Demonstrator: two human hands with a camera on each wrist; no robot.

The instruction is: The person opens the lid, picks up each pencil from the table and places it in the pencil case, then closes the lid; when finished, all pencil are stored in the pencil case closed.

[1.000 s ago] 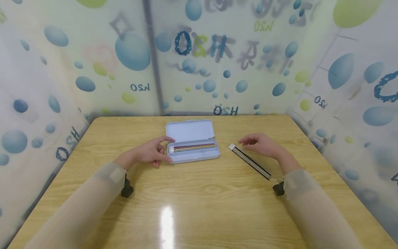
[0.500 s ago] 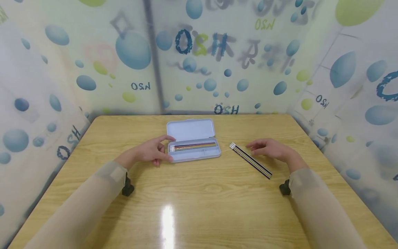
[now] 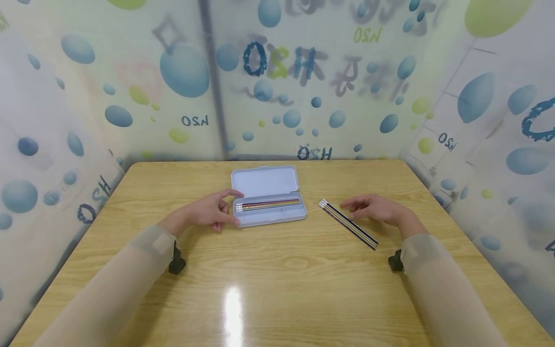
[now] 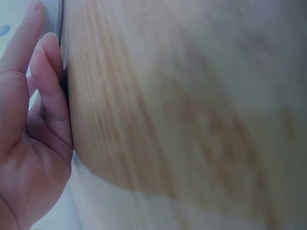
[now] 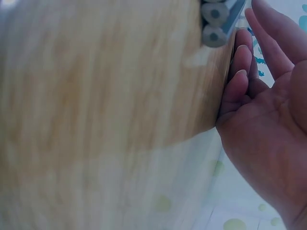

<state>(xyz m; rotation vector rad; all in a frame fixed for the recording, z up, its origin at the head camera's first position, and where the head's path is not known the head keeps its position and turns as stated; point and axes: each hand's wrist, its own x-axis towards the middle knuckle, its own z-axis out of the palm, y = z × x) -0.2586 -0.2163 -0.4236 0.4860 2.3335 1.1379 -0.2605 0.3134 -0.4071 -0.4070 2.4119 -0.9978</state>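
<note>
Pencils (image 3: 349,225) right of the case (image 3: 260,220) are best pinched together; right grip (image 3: 377,209) is loosely parted, holding nothing; left grip (image 3: 210,210) pinches the case's left end.

The wooden table (image 3: 282,262) bears an open case (image 3: 265,183) — and pencils (image 3: 349,225).

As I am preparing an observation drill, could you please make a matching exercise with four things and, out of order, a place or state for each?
1. Pencil case
2. Loose pencils
3. Left hand
4. Right hand

A. Lying slantwise on the table
B. Beside the loose pencils, holding nothing
C. Open, holding other pencils
D. At the case's left end

Pairs: 1-C; 2-A; 3-D; 4-B
</note>
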